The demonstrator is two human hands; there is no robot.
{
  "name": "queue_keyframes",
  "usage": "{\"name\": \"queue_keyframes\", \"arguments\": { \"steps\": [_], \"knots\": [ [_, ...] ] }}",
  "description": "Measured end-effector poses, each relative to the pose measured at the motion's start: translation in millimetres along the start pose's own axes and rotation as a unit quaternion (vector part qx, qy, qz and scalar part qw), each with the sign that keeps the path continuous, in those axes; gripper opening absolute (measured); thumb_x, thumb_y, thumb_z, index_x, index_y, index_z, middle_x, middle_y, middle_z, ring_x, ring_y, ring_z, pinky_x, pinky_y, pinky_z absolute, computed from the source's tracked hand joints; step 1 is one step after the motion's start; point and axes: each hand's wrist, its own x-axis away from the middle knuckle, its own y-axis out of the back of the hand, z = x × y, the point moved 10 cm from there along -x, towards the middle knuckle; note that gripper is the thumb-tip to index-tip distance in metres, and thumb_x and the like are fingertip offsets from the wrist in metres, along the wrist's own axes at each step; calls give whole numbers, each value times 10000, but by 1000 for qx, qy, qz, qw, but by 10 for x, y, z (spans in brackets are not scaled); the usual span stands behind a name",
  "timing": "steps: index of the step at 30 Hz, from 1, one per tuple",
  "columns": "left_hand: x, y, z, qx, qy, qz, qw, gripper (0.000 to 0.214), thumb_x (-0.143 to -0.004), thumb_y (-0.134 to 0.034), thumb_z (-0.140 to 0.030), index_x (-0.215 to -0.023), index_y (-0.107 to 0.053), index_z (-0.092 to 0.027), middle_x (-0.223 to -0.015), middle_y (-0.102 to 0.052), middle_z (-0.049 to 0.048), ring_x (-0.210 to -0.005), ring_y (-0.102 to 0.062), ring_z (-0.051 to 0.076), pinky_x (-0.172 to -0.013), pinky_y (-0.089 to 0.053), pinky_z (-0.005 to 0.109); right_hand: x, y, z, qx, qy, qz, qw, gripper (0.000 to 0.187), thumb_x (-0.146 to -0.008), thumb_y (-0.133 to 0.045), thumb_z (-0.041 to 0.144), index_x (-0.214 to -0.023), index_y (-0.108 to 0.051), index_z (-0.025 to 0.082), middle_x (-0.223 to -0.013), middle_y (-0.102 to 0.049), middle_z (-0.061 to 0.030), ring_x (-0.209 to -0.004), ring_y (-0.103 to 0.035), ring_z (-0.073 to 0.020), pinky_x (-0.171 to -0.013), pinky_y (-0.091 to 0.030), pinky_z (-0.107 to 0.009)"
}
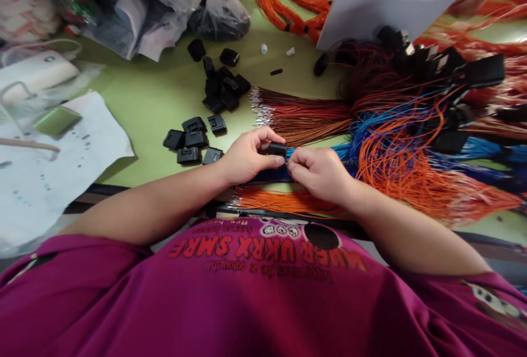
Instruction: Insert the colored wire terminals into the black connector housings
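Note:
Between the thumb and fingers of my left hand (251, 154) is a black connector housing (277, 149). My right hand (319, 171) is pinched at the housing's right end, apparently on a thin wire whose tip is hidden by the fingers. Beneath and beyond both hands lie bundles of cut wires: brown and red wires (308, 115) with bare metal terminals (261, 105) at their left ends, blue wires (341, 151), and orange wires (272, 201) nearest my body. Several loose black housings (195, 138) sit left of my left hand, with another pile (224, 90) farther back.
A pale upright board (370, 5) stands at the back right, beside orange wire coils (288, 11). Wired black connectors (486, 70) lie tangled on the right. Plastic bags (222, 16) fill the back left. A printed sheet (82, 165) and a white device (37, 77) are at left.

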Motion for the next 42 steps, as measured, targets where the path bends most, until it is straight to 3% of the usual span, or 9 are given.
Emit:
{"name": "queue_keyframes", "arguments": {
  "steps": [5, 13, 24, 35, 42],
  "knots": [
    [1, 21, 64, 46, 23, -3, 999, 365, -620, -770, -164, -919, -561, -146, -656, -622, -40, -540, -586, 77, -578, -482, 225, 0, 84, 12, -13, -7, -20, 1000, 173, -773, -489, 187, -632, -582, 148, -552, -509, 31, -534, -414, -67, -560, -293, -215],
    [-2, -5, 89, 94, 35, 20, 995, 373, -612, -782, -185, -907, -554, -156, -648, -633, -34, -524, -596, 92, -567, -495, 241, -65, -22, -126, -172, -64, 60, 981, 213, -773, -524, 280, -631, -595, 139, -554, -464, 47, -526, -380, -58, -523, -303, -203],
    [7, 24, 107, 28, 56, -20, 998, 336, -611, -757, -143, -885, -562, -133, -629, -616, -44, -529, -567, 70, -575, -467, 224, 4, -17, -34, 31, 2, -10, 999, 222, -820, -476, 235, -676, -624, 153, -566, -526, 18, -542, -417, -78, -560, -285, -222],
    [-17, -12, 188, 117, 83, 7, 990, 379, -604, -779, -185, -896, -540, -148, -617, -627, -29, -494, -582, 96, -527, -472, 236, -93, -92, -242, -173, -82, 59, 980, 204, -762, -523, 288, -640, -598, 142, -572, -487, 38, -551, -408, -73, -539, -329, -209],
    [-14, 1, 210, 94, 86, -12, 992, 347, -611, -759, -144, -881, -542, -142, -613, -611, -39, -510, -571, 88, -551, -471, 238, -86, -83, -182, -114, -59, 43, 991, 180, -762, -506, 238, -628, -582, 145, -553, -469, 45, -539, -388, -67, -549, -308, -207]
  ]
}}
